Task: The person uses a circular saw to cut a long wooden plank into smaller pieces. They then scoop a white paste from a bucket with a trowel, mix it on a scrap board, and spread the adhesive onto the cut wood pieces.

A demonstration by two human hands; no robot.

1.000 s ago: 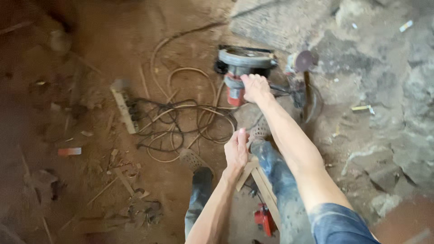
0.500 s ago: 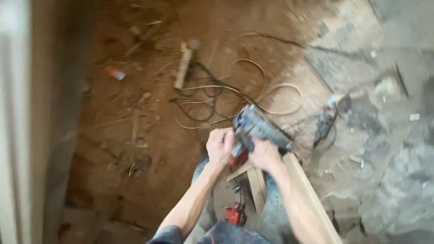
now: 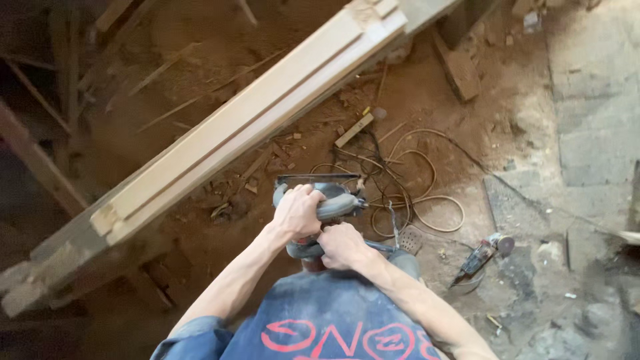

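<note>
A grey circular saw (image 3: 333, 200) is held up in front of my chest, above the dirt floor. My left hand (image 3: 298, 212) wraps over its top handle. My right hand (image 3: 341, 244) grips the lower rear part of the saw, just beneath the left one. Long pale wooden planks (image 3: 260, 113) lie stacked on a rough support, running diagonally from lower left to upper right, a short way left of the saw. The saw's blade side is mostly hidden by my hands.
Tangled cable (image 3: 407, 193) lies coiled on the floor right of the saw. An angle grinder (image 3: 483, 253) rests on the ground at right. Wood offcuts (image 3: 457, 67) and scraps litter the sawdust-covered floor. Stone paving (image 3: 587, 133) fills the right side.
The saw has been lifted from the floor and is now in both hands. My view has swung round, bringing the long planks into sight at left.
</note>
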